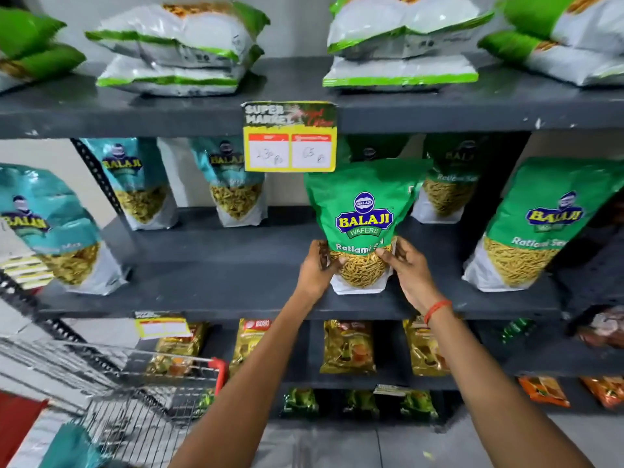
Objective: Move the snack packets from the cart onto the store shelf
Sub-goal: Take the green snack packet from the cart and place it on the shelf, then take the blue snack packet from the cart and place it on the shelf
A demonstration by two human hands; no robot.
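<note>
A: What is the biggest thing in front of the person?

B: The dark store shelf (pixel 209 292), with several levels. On the middle level stand teal Balaji pouches (pixel 60 231) to the left and green Ratlami Sev pouches (pixel 540 228) to the right. Low on the left is the wire cart (pixel 135 393) with a red handle corner; one teal packet (pixel 71 447) shows near its bottom edge, but I cannot tell how many packets remain inside.

A: And the packet in hand?

B: It is a green Balaji Ratlami Sev pouch (pixel 363 228). It stands upright near the front of the middle level, below the yellow price tag (pixel 289 138). Its white base seems to touch the board. Another green pouch stands behind it.

A: How do the hands hold it?

B: The left hand (pixel 317 268) grips the lower left edge and the right hand (pixel 405 268) grips the lower right edge, the thumbs on the front. Both are closed on the pouch.

A: So which step is this?

B: I judge it is the placing step, almost finished. The next move needs a gentle release, so that the pouch stays standing, and then a reach down to the cart.
</note>
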